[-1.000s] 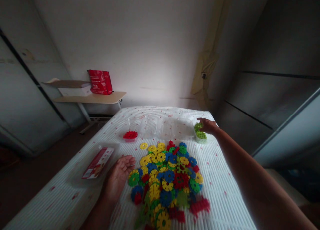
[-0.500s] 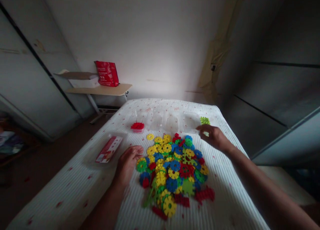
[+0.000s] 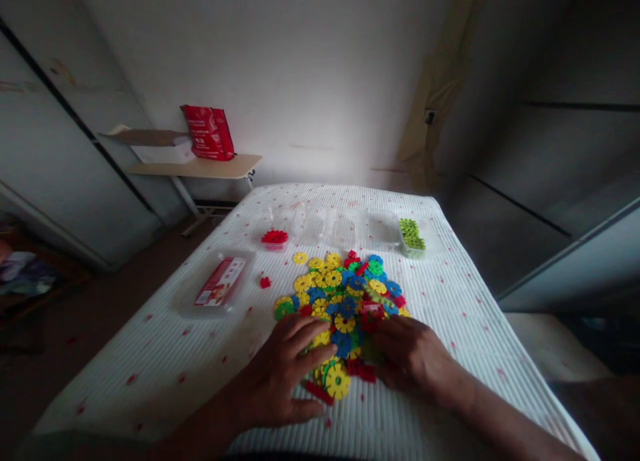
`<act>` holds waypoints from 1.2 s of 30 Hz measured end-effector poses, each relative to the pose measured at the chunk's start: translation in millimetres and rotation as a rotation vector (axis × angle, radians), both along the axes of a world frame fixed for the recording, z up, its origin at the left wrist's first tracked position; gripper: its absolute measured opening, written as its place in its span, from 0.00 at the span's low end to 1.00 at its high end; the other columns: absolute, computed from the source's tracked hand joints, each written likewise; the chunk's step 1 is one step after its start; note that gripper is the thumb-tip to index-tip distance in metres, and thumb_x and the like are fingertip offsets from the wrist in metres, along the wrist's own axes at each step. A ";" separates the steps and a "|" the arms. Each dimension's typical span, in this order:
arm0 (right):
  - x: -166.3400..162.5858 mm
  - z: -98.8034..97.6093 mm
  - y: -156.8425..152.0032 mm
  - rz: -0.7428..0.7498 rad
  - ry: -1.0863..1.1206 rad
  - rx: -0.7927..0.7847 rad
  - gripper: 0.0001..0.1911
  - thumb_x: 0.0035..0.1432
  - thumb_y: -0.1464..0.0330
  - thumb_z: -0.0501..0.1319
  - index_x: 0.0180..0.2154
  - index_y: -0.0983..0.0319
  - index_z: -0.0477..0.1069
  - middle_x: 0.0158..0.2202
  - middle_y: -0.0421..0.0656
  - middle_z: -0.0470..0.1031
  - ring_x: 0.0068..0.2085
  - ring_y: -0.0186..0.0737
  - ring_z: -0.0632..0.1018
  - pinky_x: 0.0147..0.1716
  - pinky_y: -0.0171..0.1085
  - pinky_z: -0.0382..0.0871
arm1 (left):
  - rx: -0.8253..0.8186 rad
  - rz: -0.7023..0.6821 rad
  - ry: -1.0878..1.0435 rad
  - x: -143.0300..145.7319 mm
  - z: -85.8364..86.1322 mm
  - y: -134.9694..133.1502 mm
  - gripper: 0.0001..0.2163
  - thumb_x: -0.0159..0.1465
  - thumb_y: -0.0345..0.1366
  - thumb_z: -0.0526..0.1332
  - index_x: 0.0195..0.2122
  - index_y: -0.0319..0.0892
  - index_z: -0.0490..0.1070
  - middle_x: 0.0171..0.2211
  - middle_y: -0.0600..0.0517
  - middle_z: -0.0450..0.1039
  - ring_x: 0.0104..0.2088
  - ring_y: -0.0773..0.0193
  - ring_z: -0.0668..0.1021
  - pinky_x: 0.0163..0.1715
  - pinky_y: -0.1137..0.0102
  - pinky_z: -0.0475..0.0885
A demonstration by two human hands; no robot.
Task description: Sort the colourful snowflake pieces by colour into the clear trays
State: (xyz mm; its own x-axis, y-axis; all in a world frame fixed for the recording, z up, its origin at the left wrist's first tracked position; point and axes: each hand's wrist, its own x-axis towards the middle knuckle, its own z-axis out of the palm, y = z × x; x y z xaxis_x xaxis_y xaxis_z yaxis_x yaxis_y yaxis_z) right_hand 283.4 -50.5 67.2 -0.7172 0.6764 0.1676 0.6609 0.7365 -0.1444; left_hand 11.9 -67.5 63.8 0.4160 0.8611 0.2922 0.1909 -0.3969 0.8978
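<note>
A heap of plastic interlocking pieces, mostly notched yellow discs with blue, green and red ones, lies on the white patterned cover. My left hand reaches over the heap's near left side, fingers spread, nothing held. My right hand is at the heap's right side, fingers together and bent down among red and light-green pieces; its fingertips are partly hidden, and what they grip cannot be made out. A small red piece lies apart, left of the heap.
Behind the heap stands a row of clear plastic containers. The leftmost holds red pieces, the rightmost light-green pieces. A clear box with a red label lies at left. A side table bears a red bag.
My right hand has moved from the light-green container back to the heap. My left hand has come nearer and right, over the heap, leaving the lone red piece in view. The view has tilted down slightly.
</note>
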 end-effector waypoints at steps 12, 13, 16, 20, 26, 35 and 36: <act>-8.8 -0.6 12.6 0.002 0.016 0.203 0.11 0.60 0.65 0.53 0.28 0.62 0.68 0.27 0.42 0.70 0.29 0.34 0.68 0.28 0.34 0.59 | 0.521 0.051 0.818 9.7 -33.3 29.0 0.27 0.56 0.44 0.59 0.57 0.48 0.58 0.62 0.45 0.52 0.59 0.47 0.57 0.56 0.47 0.52; -9.2 1.1 13.6 0.004 0.013 0.209 0.10 0.60 0.67 0.53 0.29 0.62 0.68 0.27 0.41 0.70 0.28 0.34 0.69 0.27 0.34 0.58 | 0.552 0.074 0.831 10.8 -31.9 32.1 0.25 0.57 0.44 0.58 0.57 0.48 0.59 0.61 0.45 0.53 0.59 0.48 0.58 0.55 0.48 0.54; -8.9 3.4 17.9 -0.013 0.004 0.204 0.10 0.61 0.69 0.51 0.30 0.62 0.68 0.26 0.40 0.70 0.26 0.32 0.69 0.24 0.33 0.57 | 0.610 0.129 0.822 16.1 -27.0 42.1 0.22 0.59 0.40 0.56 0.55 0.46 0.61 0.60 0.45 0.55 0.57 0.51 0.61 0.54 0.52 0.58; -6.7 3.0 27.5 -0.040 0.049 0.137 0.12 0.63 0.70 0.49 0.31 0.63 0.68 0.26 0.41 0.70 0.24 0.30 0.69 0.23 0.31 0.57 | 0.624 0.181 0.776 26.3 -23.1 56.6 0.18 0.60 0.35 0.54 0.53 0.46 0.63 0.57 0.47 0.60 0.55 0.54 0.64 0.54 0.54 0.59; -2.9 16.7 40.9 -0.089 0.263 -0.026 0.11 0.62 0.69 0.49 0.37 0.62 0.69 0.30 0.42 0.72 0.30 0.32 0.73 0.28 0.29 0.64 | 0.673 0.313 0.664 32.3 -25.8 71.2 0.16 0.61 0.31 0.53 0.50 0.45 0.67 0.51 0.47 0.66 0.50 0.57 0.68 0.50 0.57 0.65; 24.5 32.3 58.1 -0.328 0.423 -0.063 0.10 0.57 0.70 0.52 0.32 0.62 0.72 0.30 0.42 0.74 0.31 0.34 0.74 0.29 0.31 0.67 | 0.711 0.453 0.534 18.9 -41.2 70.1 0.13 0.60 0.29 0.53 0.45 0.43 0.70 0.46 0.47 0.69 0.47 0.59 0.70 0.47 0.60 0.67; 25.7 31.8 57.0 -0.314 0.437 -0.076 0.10 0.58 0.70 0.52 0.32 0.62 0.72 0.30 0.42 0.74 0.31 0.34 0.74 0.29 0.31 0.67 | 0.710 0.456 0.527 18.4 -42.0 69.7 0.13 0.60 0.29 0.53 0.45 0.43 0.70 0.46 0.47 0.69 0.47 0.58 0.70 0.47 0.60 0.67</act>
State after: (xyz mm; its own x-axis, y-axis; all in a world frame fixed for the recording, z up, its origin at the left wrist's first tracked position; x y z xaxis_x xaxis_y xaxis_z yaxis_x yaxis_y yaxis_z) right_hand 309.1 6.6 99.0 -0.3530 0.8689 0.3471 0.7141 0.4898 -0.5002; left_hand 30.3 2.2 21.9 0.3136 0.6677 0.6752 0.7653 -0.5986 0.2366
